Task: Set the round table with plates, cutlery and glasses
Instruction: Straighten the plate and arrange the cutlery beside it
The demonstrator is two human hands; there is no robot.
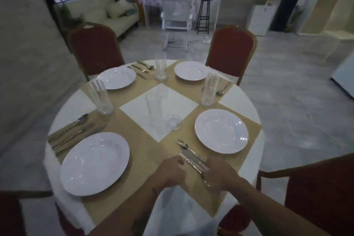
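Left hand point(170, 173): fingers curled into a fist, nothing visible in it, just left of the cutlery point(193, 156). Right hand point(220, 175): blurred, lying over that cutlery's handle ends; can't tell if I'm gripping or only touching. The cutlery lies on the tan placemat point(145, 149) at the near edge of the round table point(63, 113), just left of the near-right plate point(221, 131). Four plates are out. A tall glass point(154, 113) stands on the centre white square.

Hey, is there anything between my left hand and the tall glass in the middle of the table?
Nothing visible. Between the left hand and the tall glass there is only bare placemat. The cutlery lies off to the right of that path.
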